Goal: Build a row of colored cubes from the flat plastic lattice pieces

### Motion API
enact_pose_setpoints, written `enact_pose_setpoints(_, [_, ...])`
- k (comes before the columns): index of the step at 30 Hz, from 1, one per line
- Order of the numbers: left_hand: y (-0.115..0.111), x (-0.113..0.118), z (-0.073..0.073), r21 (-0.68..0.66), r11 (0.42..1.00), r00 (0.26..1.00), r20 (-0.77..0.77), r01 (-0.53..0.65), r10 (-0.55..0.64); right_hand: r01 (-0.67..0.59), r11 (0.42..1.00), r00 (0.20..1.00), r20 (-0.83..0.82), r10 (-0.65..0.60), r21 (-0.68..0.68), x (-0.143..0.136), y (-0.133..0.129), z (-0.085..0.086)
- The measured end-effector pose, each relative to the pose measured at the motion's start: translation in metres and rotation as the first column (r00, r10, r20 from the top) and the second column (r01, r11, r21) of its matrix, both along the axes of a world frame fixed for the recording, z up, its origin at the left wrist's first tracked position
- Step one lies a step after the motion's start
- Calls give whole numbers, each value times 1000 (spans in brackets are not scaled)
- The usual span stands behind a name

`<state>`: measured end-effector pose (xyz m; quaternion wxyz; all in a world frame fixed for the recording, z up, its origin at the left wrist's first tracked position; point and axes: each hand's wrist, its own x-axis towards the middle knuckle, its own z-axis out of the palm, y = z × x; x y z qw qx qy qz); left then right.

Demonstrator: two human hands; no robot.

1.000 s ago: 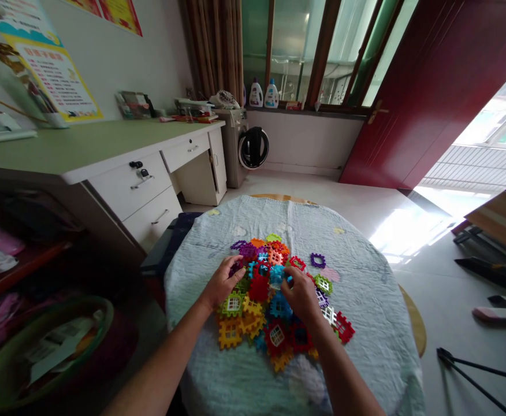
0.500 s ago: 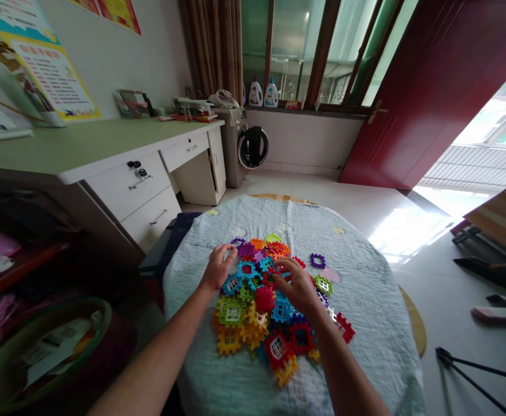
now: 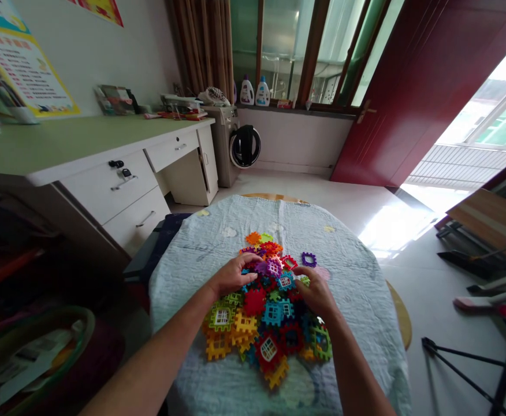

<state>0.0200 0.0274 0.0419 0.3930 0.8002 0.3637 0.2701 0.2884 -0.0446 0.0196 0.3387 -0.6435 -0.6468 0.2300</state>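
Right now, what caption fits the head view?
Two hands work over a pile of colourful plastic pieces on a cloth-covered round table, a red door beyond.

The left forearm (image 3: 162, 345) is showing bare toward seven o'clock, the right forearm (image 3: 352, 359) bare toward five; the left hand (image 3: 231, 275) and right hand (image 3: 317, 293) are also showing bare.

No wording readable with certainty from here. Yellow-bordered wall poster (image 3: 30, 72), left: row of large orange-red Chinese-looking characters across top, lines of small print beneath, all too soft to make out. Two white detergent bottles (image 3: 246, 91) (image 3: 262, 92) on windowsill (image 3: 296, 110): small dark printed labels on fronts, brand too tiny to tell. Red-and-yellow poster (image 3: 101, 8), higher up: cut off, lettering unclear.
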Motion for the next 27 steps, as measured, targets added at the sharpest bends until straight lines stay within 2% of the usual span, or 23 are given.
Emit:
enact_pose_setpoints(2, [-10, -12, 1, 14, 1000, 1000, 14, -21, 21, -1, 1000, 1000, 16, 0, 13, 2, 6, 5])
enact_pose_setpoints(5, [-15, -37, -9, 85, 981, 984, -5, -177, 178, -38, 999, 995, 91, 37, 13, -2, 19, 11])
enact_pose_setpoints(7, [-13, -54, -23, 159, 934, 944, -37, -319, 329, -47, 999, 986, 159, 47, -3, -12, 32, 14])
enact_pose_setpoints(9, [-8, -67, -38, 238, 864, 881, -61, -444, 470, -19, 998, 972, 233, 32, -56, -26, 48, 17])
enact_pose_setpoints(12, [-3, -79, -57, 321, 780, 800, -100, -537, 592, 29, 980, 942, 333, 39, -198, -51, 73, 21])
enact_pose_setpoints(15, [-4, -81, -67, 365, 754, 779, -109, -546, 617, -11, 960, 916, 382, 122, -280, -73, 90, 26])
enact_pose_setpoints(17, [-6, -80, -67, 376, 743, 779, -82, -554, 622, -99, 944, 896, 384, 222, -315, -81, 94, 32])
enact_pose_setpoints(20, [-10, -78, -65, 380, 741, 782, -70, -554, 620, -254, 877, 839, 357, 410, -408, -81, 95, 44])
enact_pose_setpoints(22, [-11, -77, -64, 390, 753, 788, -100, -531, 608, -316, 818, 801, 328, 502, -481, -76, 98, 53])
enact_pose_setpoints(24, [-12, -76, -63, 400, 761, 789, -133, -511, 600, -327, 788, 786, 312, 533, -522, -70, 106, 59])
enact_pose_setpoints(27, [-13, -76, -63, 400, 765, 786, -153, -504, 598, -276, 813, 803, 342, 488, -512, -70, 129, 61])
